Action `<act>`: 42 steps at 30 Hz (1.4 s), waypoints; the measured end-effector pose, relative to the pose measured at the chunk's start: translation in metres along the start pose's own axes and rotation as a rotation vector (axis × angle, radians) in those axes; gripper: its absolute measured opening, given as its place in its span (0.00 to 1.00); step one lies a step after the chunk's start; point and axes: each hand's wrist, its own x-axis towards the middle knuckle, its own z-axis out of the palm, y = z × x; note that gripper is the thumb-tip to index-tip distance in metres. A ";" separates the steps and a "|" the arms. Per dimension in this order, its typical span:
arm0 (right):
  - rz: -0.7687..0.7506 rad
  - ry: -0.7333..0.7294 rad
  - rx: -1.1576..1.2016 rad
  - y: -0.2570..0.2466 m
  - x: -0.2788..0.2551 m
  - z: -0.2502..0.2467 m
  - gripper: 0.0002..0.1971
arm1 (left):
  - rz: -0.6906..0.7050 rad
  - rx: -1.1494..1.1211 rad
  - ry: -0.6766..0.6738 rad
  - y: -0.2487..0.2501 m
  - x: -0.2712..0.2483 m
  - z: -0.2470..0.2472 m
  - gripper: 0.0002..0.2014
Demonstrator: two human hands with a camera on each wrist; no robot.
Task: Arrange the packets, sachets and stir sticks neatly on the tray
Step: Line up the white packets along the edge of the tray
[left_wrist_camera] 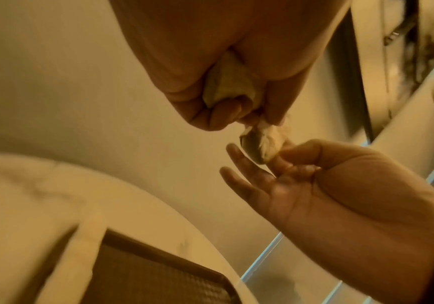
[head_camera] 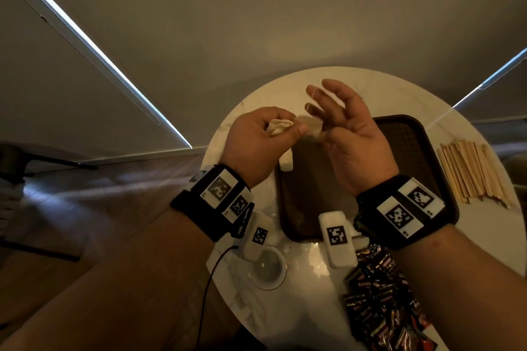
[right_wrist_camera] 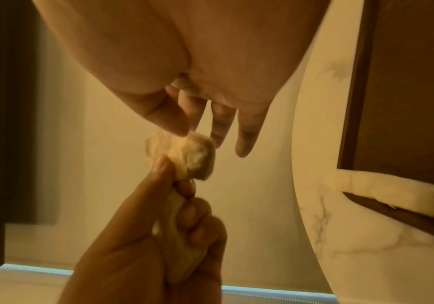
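Observation:
Both hands are raised over the brown tray (head_camera: 413,151). My left hand (head_camera: 293,124) grips a bunch of pale crumpled sachets (head_camera: 278,126), also seen in its palm (left_wrist_camera: 230,82). My right hand (head_camera: 316,125) pinches one pale sachet (head_camera: 312,126) between thumb and forefinger right beside the left fingertips, its other fingers spread. That sachet (right_wrist_camera: 184,154) touches both hands. A white sachet (head_camera: 286,164) lies on the tray's left rim. Wooden stir sticks (head_camera: 473,171) are piled right of the tray. Dark glossy packets (head_camera: 382,302) are heaped at the near right.
The tray sits on a round white marble table (head_camera: 308,308). A small white saucer (head_camera: 266,268) stands at the table's near left, with a black cable (head_camera: 211,279) beside it. Floor and dim window blinds surround the table.

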 end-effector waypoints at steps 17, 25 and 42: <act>0.137 -0.044 -0.716 0.001 0.007 -0.028 0.05 | 0.000 0.386 -0.199 -0.014 0.017 -0.043 0.03; 0.023 -0.062 -0.646 -0.001 0.020 -0.029 0.30 | -0.065 0.303 -0.183 -0.028 0.026 -0.029 0.09; 0.251 -0.028 -0.466 0.062 0.044 -0.027 0.06 | -0.161 0.187 -0.172 -0.061 0.042 -0.011 0.04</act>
